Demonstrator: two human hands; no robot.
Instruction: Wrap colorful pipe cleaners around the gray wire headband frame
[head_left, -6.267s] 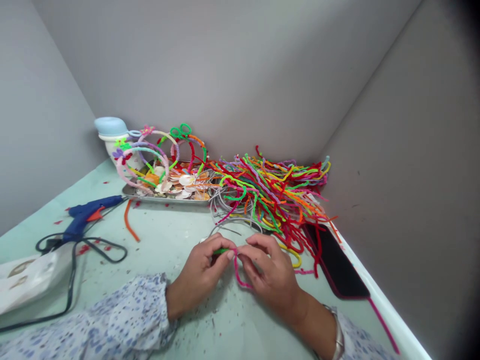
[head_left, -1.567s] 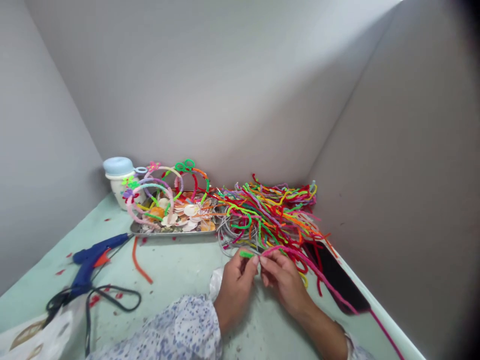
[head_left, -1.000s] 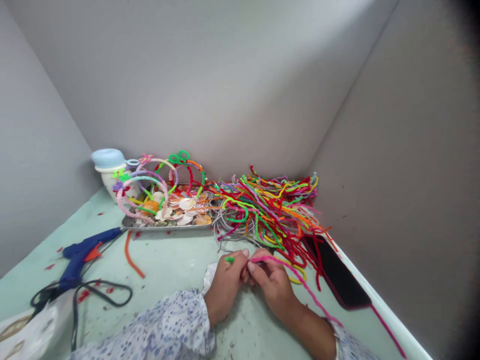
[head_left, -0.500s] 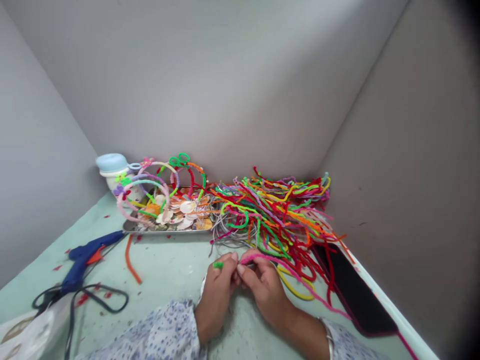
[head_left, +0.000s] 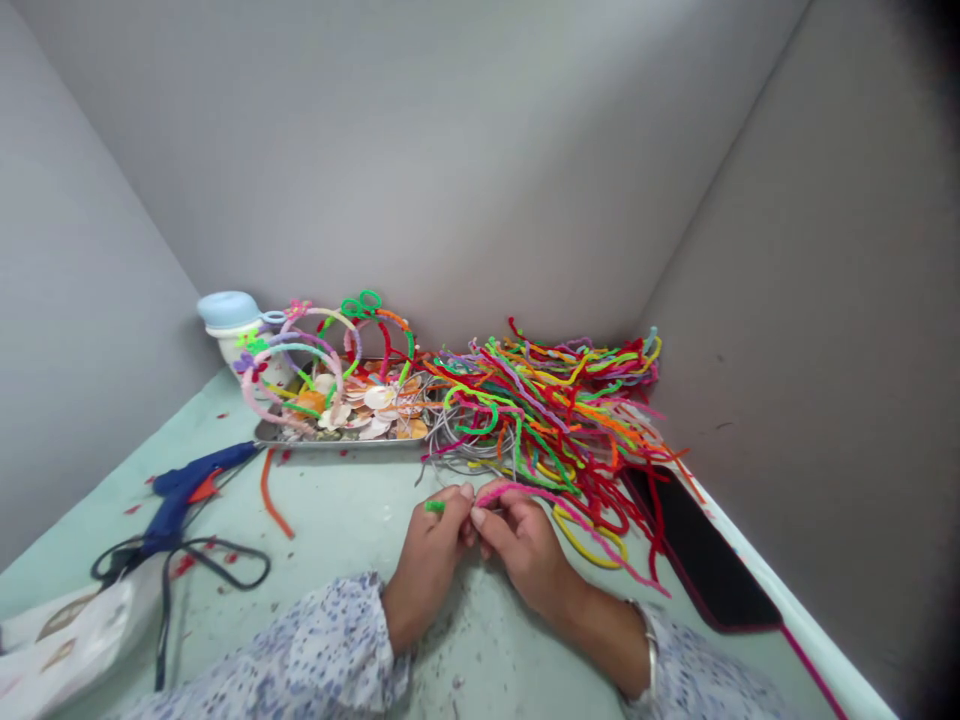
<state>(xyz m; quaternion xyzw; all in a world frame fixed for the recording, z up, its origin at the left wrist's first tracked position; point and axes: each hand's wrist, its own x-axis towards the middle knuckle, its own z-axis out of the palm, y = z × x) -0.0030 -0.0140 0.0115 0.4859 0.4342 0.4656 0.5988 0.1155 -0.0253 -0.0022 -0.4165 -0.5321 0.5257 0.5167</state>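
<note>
Across the smooth, pale-green table [head_left: 337, 530] sprawls a tangled heap of fuzzy, bendy strands [head_left: 555, 400], beside a shallow, rounded-edged metal tray [head_left: 352, 443]. Before the heap, the right hand [head_left: 536, 560] and left hand [head_left: 424, 560] meet closely: the right pinches a limp, fluffy pink strand [head_left: 540, 492] trailing rightward; the left clasps a stubby, fuzzy green piece [head_left: 435, 507].

The pink pipe cleaner [head_left: 538, 493] and the heaped pipe cleaners [head_left: 555, 400] look fuzzy and matt, the tray [head_left: 345, 443] shiny metal, the glue gun [head_left: 180, 487] smooth plastic, the printed sleeve [head_left: 315, 640] matt cloth, the wall [head_left: 450, 180] smooth and matt.
</note>
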